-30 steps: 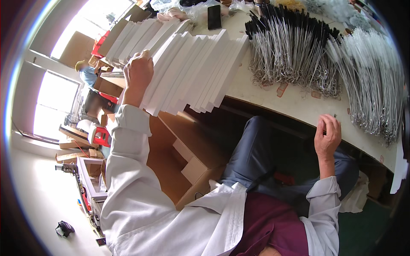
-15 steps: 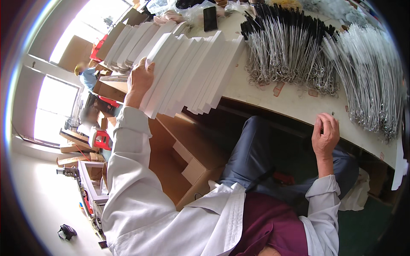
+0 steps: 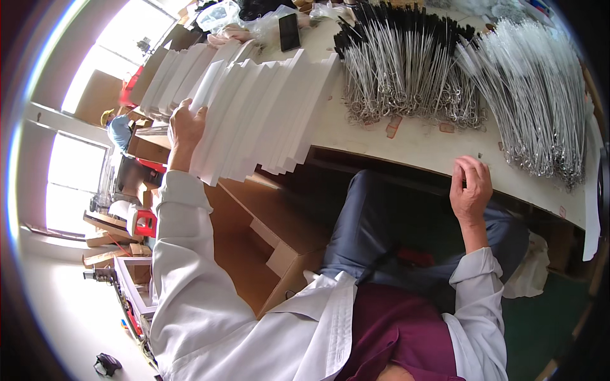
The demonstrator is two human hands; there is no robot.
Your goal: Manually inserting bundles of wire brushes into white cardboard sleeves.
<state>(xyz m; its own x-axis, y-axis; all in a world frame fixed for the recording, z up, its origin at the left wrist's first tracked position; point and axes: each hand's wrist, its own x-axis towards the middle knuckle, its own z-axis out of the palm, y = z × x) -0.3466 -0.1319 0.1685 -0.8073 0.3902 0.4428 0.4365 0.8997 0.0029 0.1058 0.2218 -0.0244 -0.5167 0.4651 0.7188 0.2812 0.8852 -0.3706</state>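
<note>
At the left end of a row of flat white boxes (image 3: 254, 114) on the table, my left hand (image 3: 186, 127) grips the edge of the outermost white box (image 3: 207, 82), thumb on the row's side. That box leans slightly away from its neighbours; part of my fingers is hidden behind it. My right hand (image 3: 471, 190) hovers at the table's front edge, fingers curled toward the thumb with a small gap and nothing visible in them. Beyond it lie bundles of thin metal rods with black bristle ends (image 3: 413, 63) and rods with white bristle ends (image 3: 534, 95).
A second row of white pieces (image 3: 181, 73) stands farther left. A dark phone (image 3: 289, 33) and clear plastic bags (image 3: 219, 16) lie at the back. Below the table edge is an open cardboard box (image 3: 279, 222) beside my legs. A person in blue (image 3: 119, 130) is far left.
The view has shifted slightly, so most things sit farther left. My left hand has moved a little down the row's end, and the outermost box has tilted away from the others.
</note>
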